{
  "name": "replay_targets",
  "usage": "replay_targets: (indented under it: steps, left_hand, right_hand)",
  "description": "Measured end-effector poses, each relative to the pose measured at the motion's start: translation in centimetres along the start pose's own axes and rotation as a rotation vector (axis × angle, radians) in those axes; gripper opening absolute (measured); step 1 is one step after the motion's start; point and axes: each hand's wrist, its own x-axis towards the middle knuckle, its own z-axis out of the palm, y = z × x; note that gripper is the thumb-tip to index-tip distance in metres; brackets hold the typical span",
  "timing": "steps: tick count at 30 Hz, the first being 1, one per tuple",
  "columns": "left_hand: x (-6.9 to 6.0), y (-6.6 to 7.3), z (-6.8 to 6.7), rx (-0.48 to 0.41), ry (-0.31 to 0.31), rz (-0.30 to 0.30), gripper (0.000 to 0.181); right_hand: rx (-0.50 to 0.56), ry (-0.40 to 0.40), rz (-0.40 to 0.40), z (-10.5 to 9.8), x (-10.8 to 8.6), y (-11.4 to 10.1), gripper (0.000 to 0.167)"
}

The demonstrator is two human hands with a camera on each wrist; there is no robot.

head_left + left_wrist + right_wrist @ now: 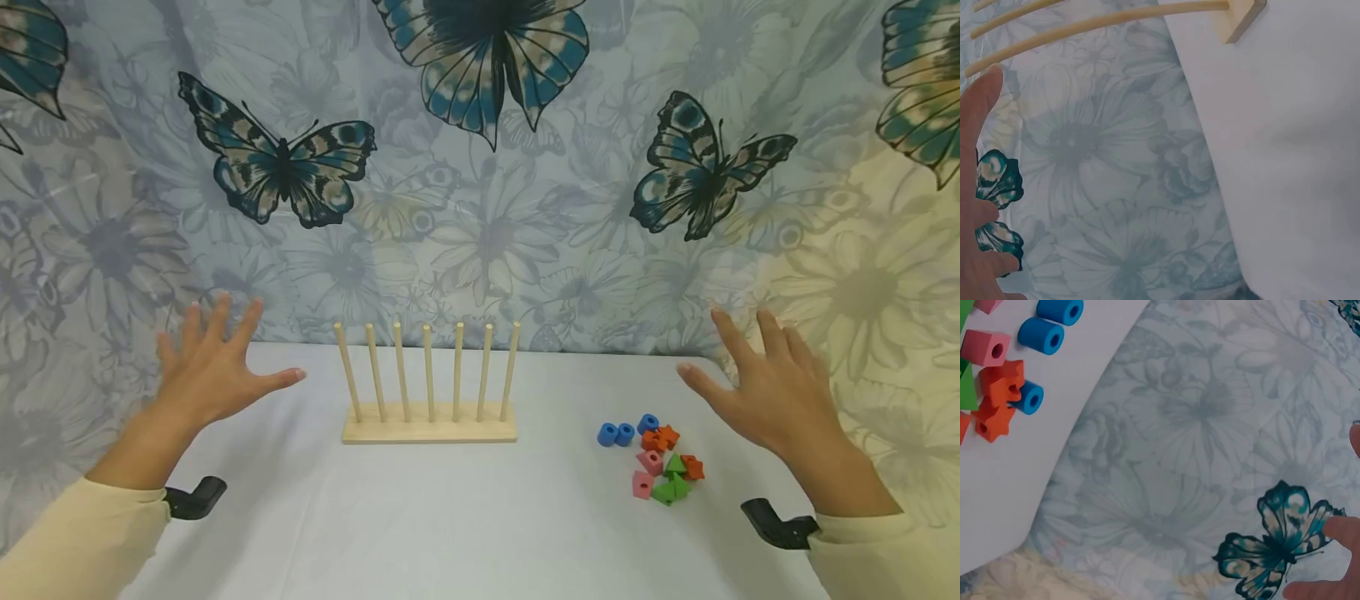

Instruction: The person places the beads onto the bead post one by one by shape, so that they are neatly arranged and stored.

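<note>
My left grip (210, 379) hangs wide, fingers spread, to the left of the wooden peg rack (430, 431) and apart from it (the thumb points that way). My right grip (776, 400) is just as wide, to the right of the loose beads, which lie a little nearer my body on the white counter (420, 517). The rack stands between the two, closer to the left. I count seven pegs (429, 375), three blue cylinder beads (605, 436), three orange star beads (693, 467), two pink block beads (638, 483) and what look like three green triangular beads (664, 494), partly overlapping.
</note>
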Motion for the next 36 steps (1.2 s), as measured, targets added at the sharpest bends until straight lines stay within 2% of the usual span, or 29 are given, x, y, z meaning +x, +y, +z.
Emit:
replay_targets:
  steps: [8, 13, 19, 27, 32, 36]
  left_hand:
    - [-0.5, 0.1, 1.7, -0.026, -0.004, -0.005, 0.119]
    - [-0.5, 0.4, 3.0, -0.064, -0.029, 0.018, 0.117]
    - [-0.7, 1.1, 5.1, -0.119, -0.079, 0.022, 0.117]
    - [-0.8, 1.6, 8.3, -0.220, -0.087, 0.032, 0.113]
    - [-0.9, 1.7, 9.9, -0.285, -0.097, 0.037, 0.111]
    - [-1.1, 1.8, 11.2, -0.317, -0.103, 0.045, 0.109]
  right_hand:
    - [0.035, -0.006, 0.014, 0.8, -0.7, 0.7, 0.090]
    - [0.055, -0.017, 0.034, 1.3, -1.1, 1.1, 0.090]
    - [0.068, 0.006, 0.046, 2.0, -1.8, 1.6, 0.090]
    - [0.069, 0.024, 0.053, 3.2, -2.7, 2.1, 0.088]
    - [0.103, 0.058, 0.044, 4.2, -3.2, 2.6, 0.085]
    - [0.120, 0.054, 0.055, 5.0, -3.7, 2.8, 0.083]
